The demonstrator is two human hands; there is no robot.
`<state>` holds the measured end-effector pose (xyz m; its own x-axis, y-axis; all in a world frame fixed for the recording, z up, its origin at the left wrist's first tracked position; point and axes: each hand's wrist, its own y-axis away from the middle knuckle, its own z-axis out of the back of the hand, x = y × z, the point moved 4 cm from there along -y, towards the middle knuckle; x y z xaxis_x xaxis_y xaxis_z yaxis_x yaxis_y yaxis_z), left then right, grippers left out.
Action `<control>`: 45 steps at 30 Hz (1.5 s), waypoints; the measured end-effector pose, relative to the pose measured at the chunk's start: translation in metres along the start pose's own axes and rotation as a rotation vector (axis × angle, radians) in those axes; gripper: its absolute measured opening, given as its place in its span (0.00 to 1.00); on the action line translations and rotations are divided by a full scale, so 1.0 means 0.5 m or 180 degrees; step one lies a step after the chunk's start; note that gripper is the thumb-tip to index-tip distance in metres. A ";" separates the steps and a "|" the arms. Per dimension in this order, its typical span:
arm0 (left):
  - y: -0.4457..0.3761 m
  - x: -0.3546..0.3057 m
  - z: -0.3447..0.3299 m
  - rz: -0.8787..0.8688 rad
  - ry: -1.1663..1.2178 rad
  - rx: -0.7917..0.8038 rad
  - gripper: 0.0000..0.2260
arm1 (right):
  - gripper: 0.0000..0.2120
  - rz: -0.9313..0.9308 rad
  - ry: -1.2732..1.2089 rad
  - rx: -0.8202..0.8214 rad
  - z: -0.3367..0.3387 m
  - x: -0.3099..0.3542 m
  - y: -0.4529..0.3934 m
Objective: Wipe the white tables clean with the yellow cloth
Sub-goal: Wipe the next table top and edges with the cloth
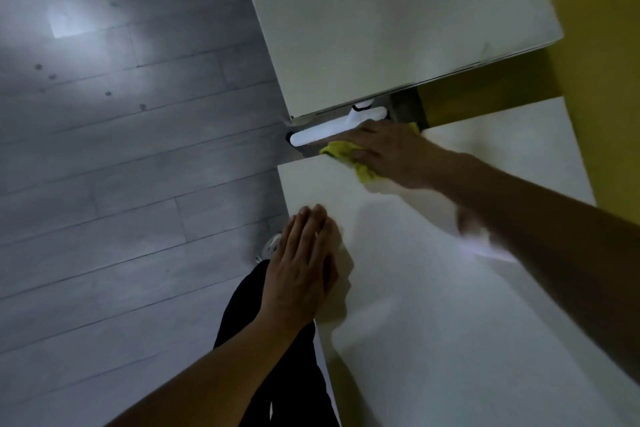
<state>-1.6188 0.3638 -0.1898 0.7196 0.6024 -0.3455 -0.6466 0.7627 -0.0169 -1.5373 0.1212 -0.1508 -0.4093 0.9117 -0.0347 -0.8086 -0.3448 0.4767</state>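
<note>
My right hand (388, 152) presses the crumpled yellow cloth (341, 151) flat onto the far edge of the near white table (433, 305), its fingers stretched over the cloth. Most of the cloth is hidden under the hand. My left hand (304, 263) rests flat with straight fingers on the same table's left edge. A second white table (398, 17) stands beyond a narrow gap.
In the gap between the tables lies a white table foot or bar (332, 130). Grey plank floor (121, 166) spreads to the left. A yellow wall (595, 45) runs along the right. My dark trouser leg (270, 357) stands by the near table's left edge.
</note>
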 end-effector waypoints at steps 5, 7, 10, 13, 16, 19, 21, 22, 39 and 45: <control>0.001 0.000 -0.010 0.0012 0.0000 0.0041 0.28 | 0.22 -0.0198 -0.0346 -0.0312 -0.026 -0.063 0.049; 0.003 -0.003 -0.014 0.0028 -0.0035 0.0073 0.28 | 0.22 -0.0055 -0.0430 -0.0352 -0.005 -0.013 0.010; 0.004 -0.004 -0.013 0.0045 -0.0098 0.0105 0.28 | 0.31 0.0300 -0.0216 -0.0009 0.032 0.086 -0.058; -0.001 -0.002 -0.004 0.0035 -0.0163 0.0040 0.28 | 0.36 0.0123 -0.0453 -0.0032 0.047 0.093 -0.081; -0.004 -0.005 0.002 -0.0005 -0.0109 0.0004 0.27 | 0.37 0.0148 -0.0266 -0.0029 0.022 0.050 -0.036; -0.005 -0.004 0.005 -0.0024 -0.0123 0.0000 0.27 | 0.29 -0.0079 -0.0279 -0.0110 -0.010 -0.050 0.051; -0.005 -0.007 0.007 -0.0038 -0.0114 0.0018 0.27 | 0.24 -0.0359 -0.0688 -0.0322 -0.040 -0.131 0.127; -0.006 -0.009 0.008 -0.0038 -0.0116 0.0034 0.26 | 0.23 -0.0472 -0.0817 -0.0366 -0.055 -0.162 0.155; -0.282 -0.154 -0.032 -0.1046 0.0258 0.0200 0.23 | 0.23 -0.0592 -0.1050 -0.0673 -0.054 -0.151 0.134; -0.282 -0.152 -0.050 -0.1289 0.0177 0.0208 0.24 | 0.21 -0.1724 -0.1030 -0.0936 -0.138 -0.319 0.313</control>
<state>-1.5888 0.2045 -0.1845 0.8966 0.2384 -0.3733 -0.2954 0.9498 -0.1030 -1.6278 -0.0937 -0.1310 0.1936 0.9774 0.0847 -0.9630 0.1728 0.2070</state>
